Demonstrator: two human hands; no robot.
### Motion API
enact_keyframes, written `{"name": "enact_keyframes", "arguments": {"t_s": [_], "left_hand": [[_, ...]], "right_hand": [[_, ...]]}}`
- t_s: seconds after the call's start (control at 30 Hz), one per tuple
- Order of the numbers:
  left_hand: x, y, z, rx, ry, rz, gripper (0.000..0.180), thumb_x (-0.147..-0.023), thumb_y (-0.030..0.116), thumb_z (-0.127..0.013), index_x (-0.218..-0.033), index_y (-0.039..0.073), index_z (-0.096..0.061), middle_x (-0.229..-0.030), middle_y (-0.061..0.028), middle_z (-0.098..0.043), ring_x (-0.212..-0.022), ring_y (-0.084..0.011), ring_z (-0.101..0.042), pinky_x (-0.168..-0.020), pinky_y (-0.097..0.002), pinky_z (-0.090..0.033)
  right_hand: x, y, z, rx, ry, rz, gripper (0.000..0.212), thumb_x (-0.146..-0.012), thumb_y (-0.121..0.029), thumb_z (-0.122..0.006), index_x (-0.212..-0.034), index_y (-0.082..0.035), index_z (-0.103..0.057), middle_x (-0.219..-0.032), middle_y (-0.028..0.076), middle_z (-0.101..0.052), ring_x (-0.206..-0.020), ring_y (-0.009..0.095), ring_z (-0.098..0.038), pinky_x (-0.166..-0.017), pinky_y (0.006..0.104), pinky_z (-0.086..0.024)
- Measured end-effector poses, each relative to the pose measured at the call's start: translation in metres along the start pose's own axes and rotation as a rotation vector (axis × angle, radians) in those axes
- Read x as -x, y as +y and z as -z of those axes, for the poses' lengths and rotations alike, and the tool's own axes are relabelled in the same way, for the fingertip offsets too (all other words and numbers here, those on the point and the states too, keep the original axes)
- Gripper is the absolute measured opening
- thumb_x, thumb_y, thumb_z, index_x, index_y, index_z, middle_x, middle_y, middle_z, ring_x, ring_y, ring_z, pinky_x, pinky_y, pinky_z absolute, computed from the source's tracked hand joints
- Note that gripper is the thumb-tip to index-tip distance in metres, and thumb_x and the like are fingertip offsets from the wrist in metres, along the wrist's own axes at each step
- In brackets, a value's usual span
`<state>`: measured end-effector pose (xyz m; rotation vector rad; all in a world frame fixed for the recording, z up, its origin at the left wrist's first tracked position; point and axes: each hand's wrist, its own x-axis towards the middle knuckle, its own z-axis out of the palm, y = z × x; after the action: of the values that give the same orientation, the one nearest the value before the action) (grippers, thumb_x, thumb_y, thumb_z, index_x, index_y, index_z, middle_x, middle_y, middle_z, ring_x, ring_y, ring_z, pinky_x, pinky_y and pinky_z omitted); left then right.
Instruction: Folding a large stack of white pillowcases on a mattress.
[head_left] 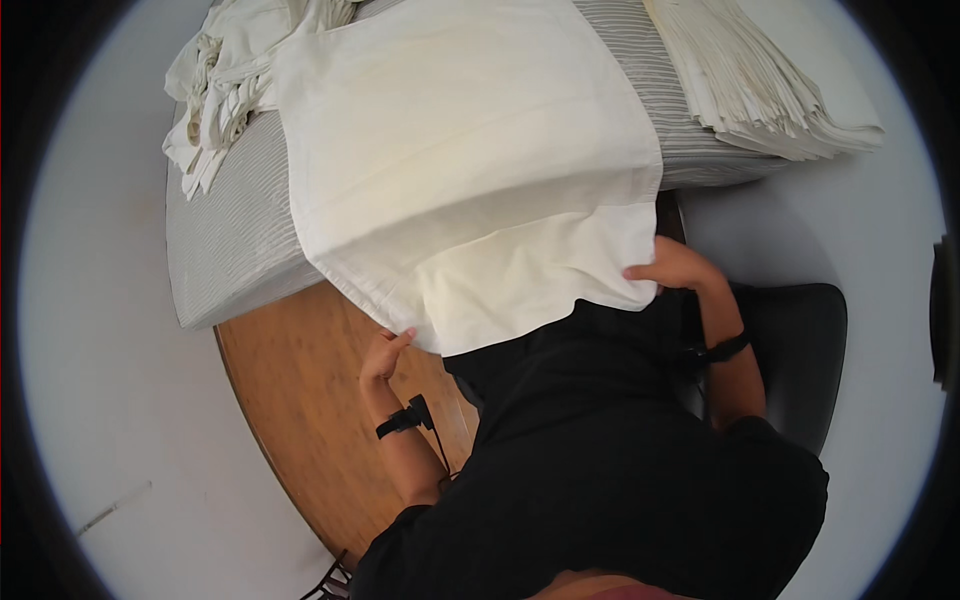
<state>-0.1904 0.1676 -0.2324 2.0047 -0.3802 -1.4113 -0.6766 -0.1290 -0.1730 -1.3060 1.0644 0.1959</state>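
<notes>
A large white cloth [460, 120] lies spread over the striped surface, its near part hanging over the front edge towards me. My left hand [385, 352] pinches its near left corner between thumb and fingers. On the other side, my right hand [678, 266] grips the near right edge, thumb on top and the other fingers partly hidden. Between my hands a near strip of the cloth is folded back or doubled, with soft wrinkles, and its lower border rests against my black clothing. Both wrists carry black straps, the left one with a small device and a cable.
A bed-like block with a grey striped cover [245, 215] carries the cloth. Crumpled white cloths [225, 90] are heaped at its far left. A neat stack of folded white cloths [765, 85] sits at the far right. A black chair [800, 350] stands at my right, above a brown wooden floor [320, 420].
</notes>
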Motion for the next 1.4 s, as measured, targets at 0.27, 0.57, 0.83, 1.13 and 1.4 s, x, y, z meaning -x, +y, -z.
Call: {"name": "enact_keyframes", "arguments": {"t_s": [0.27,0.57,0.83,1.13,1.4], "left_hand": [[0.051,-0.027,0.003,0.727,0.016,-0.244,0.051,-0.090,0.027,-0.063,-0.127,-0.008,-0.058,-0.114,-0.0180,-0.070,-0.106,-0.0288,-0.068,-0.095,-0.0416,-0.054],[0.038,0.175,0.064,0.888,-0.415,-0.878,0.045,-0.106,0.033,-0.039,-0.132,0.000,-0.055,-0.133,-0.0202,-0.060,-0.121,-0.0353,-0.059,-0.106,-0.0506,-0.046],[0.041,0.313,0.035,0.435,0.150,-1.152,0.069,-0.101,0.043,-0.044,-0.151,-0.003,-0.033,-0.150,-0.0245,-0.041,-0.142,-0.0360,-0.038,-0.118,-0.0476,-0.030],[-0.024,0.215,0.073,-0.066,0.505,-0.550,0.035,-0.094,0.029,-0.070,-0.118,0.004,-0.068,-0.114,-0.0105,-0.064,-0.089,-0.0109,-0.058,-0.076,-0.0258,-0.044],[-0.005,0.225,0.056,0.301,0.353,-0.834,0.010,-0.093,0.011,-0.069,-0.100,0.005,-0.066,-0.073,0.0070,-0.052,-0.058,-0.0015,-0.034,-0.052,-0.0205,-0.026]], "right_hand": [[0.059,0.042,0.058,-0.596,-0.357,0.314,0.084,-0.071,-0.021,-0.088,-0.140,0.007,-0.049,-0.133,0.014,-0.062,-0.122,0.020,-0.057,-0.105,0.0360,-0.044],[0.036,-0.128,0.097,-1.152,-0.154,0.727,0.045,-0.105,-0.034,-0.046,-0.120,0.004,-0.063,-0.109,0.023,-0.071,-0.098,0.035,-0.070,-0.093,0.0452,-0.055],[-0.020,-0.216,0.089,-0.190,0.576,1.090,0.048,-0.103,-0.031,-0.050,-0.141,0.000,-0.050,-0.135,0.020,-0.059,-0.131,0.027,-0.051,-0.111,0.0407,-0.038],[-0.029,-0.145,0.058,0.019,0.841,0.452,0.041,-0.096,-0.018,-0.064,-0.131,0.002,-0.055,-0.106,0.008,-0.064,-0.083,0.010,-0.059,-0.073,0.0257,-0.047],[-0.025,-0.172,0.043,-0.245,0.873,0.694,0.040,-0.093,-0.005,-0.066,-0.131,-0.002,-0.054,-0.097,0.004,-0.065,-0.064,0.001,-0.049,-0.053,0.0171,-0.035]]}}
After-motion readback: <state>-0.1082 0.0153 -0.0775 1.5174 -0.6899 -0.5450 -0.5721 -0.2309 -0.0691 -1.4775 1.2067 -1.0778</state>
